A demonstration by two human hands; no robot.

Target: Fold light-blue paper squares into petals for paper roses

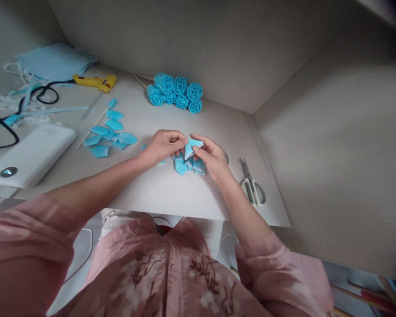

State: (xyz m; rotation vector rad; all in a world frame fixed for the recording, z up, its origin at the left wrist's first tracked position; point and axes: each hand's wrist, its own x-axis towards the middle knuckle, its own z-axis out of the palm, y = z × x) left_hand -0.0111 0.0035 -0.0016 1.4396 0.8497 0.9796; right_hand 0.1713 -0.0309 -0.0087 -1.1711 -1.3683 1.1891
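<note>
- Left hand [167,146] and right hand [213,155] pinch a creased, thin blue piece [190,146] over the table [171,196].
- Flat, angular scraps [179,166] lie beneath it.
- Round, ruffled roses [181,100] lie beyond.

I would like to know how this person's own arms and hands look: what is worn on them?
The left hand and right hand are bare, without gloves, and no watch or bracelet shows. Loose, wrinkled pink sleeves cover the upper arms, leaving the forearms uncovered.
</note>
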